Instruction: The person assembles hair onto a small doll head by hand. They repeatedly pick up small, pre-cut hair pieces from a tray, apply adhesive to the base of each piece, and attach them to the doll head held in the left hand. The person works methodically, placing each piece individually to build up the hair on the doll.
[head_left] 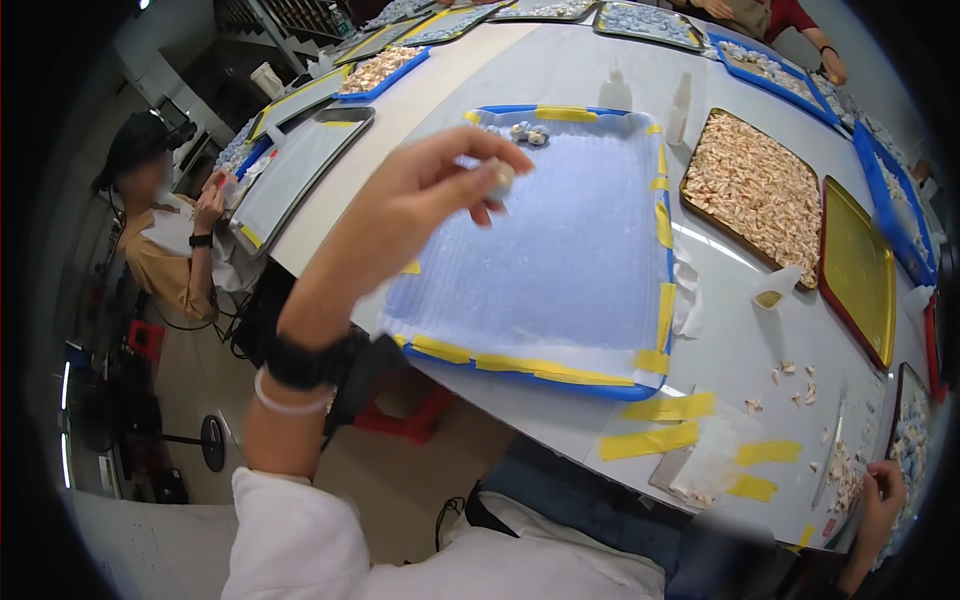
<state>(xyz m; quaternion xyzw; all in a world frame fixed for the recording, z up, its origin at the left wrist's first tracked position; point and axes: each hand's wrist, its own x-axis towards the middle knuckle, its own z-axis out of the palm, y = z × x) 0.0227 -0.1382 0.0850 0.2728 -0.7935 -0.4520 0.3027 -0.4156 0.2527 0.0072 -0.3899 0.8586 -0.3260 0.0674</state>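
My left hand [425, 190] is raised over the left part of a blue tray [590, 385]. Its thumb and fingers pinch a small, pale white-and-bluish piece [500, 180]. The tray is lined with a bluish sheet [560, 250], taped down with yellow strips around its rim. A few small blue-and-white pieces [530, 133] sit near the tray's far edge. At the lower right, my right hand [882, 495] has its fingers curled together beside a tray of blue-and-white pieces [910, 420]. Whatever its fingers hold is too small to make out.
A dark tray of small orange-and-white pieces [750, 190] lies right of the lined tray, next to a yellow tray [860, 270]. Two bottles, one white [680, 110], stand behind. Yellow tape strips [650, 440] stick to the near table. Another person [170, 230] sits at left.
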